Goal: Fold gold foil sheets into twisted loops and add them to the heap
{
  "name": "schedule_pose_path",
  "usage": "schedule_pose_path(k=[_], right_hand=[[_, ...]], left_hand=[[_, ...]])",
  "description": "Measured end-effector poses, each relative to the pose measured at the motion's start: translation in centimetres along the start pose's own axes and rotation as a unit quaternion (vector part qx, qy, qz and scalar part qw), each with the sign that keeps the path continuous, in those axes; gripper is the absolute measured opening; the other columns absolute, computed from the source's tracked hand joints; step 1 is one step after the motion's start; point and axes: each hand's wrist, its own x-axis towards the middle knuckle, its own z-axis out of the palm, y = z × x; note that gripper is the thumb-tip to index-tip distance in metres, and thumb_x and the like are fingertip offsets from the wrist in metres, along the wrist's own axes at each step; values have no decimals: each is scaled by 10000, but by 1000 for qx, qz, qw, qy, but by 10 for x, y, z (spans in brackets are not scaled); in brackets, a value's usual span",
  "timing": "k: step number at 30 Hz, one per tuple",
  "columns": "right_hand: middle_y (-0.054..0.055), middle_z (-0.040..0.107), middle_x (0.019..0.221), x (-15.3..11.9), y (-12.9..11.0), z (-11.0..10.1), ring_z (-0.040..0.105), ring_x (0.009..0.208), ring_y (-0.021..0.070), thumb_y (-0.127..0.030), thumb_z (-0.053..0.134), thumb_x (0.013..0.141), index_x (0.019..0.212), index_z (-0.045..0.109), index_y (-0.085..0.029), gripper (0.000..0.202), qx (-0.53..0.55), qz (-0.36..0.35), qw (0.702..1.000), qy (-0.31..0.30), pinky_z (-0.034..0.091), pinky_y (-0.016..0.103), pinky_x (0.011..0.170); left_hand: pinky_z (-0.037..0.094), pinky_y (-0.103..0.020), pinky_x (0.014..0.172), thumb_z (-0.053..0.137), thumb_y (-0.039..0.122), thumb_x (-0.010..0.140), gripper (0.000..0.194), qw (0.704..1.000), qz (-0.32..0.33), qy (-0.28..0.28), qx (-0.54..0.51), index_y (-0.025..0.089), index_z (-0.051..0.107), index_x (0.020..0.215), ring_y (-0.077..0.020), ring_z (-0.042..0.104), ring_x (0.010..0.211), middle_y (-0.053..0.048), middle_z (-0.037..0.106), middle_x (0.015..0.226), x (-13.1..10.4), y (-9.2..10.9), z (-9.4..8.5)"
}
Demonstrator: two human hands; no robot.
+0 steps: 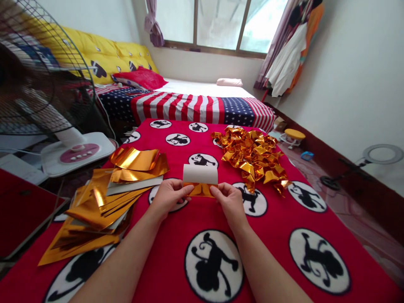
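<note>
A sheet of foil paper [200, 174] is held between both hands over the red cloth, its pale back showing at the top and a gold strip along its lower edge. My left hand [172, 194] pinches the left end of the gold strip with the thumb on top. At the right end, my right hand [229, 198] grips the strip the same way. To the left lies an uneven stack of gold foil sheets [104, 202], some with pale backs. A pile of folded gold foil pieces [252, 153] sits to the right, beyond my right hand.
The red cloth [164, 269] with monkey prints covers the work surface. A fan [78, 147] on a white base stands at the left. Behind are a bed [189, 88] and a window. On the right floor are a yellow stool [294, 134] and a ring light [382, 154].
</note>
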Motion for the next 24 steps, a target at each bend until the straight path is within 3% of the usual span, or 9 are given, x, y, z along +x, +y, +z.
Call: schedule_pose_path(k=[11, 24], right_hand=[[-31, 563, 552, -1, 2, -2, 439, 489, 83, -410, 745, 688, 657, 617, -161, 282, 14, -1, 1000, -20, 329, 214, 479], [-15, 598, 581, 0, 4, -2, 477, 521, 97, -354, 759, 662, 658, 617, -159, 241, 12, 3, 1000, -23, 347, 224, 509]], left_hand=[[389, -193, 459, 813, 505, 547, 471, 1000, -4, -4, -10, 103, 712, 771, -145, 633, 545, -49, 686, 636, -1, 3, -1], [480, -211, 547, 871, 414, 488, 455, 997, -22, -10, -72, 106, 744, 799, -128, 623, 605, -68, 741, 765, -3, 8, 0]])
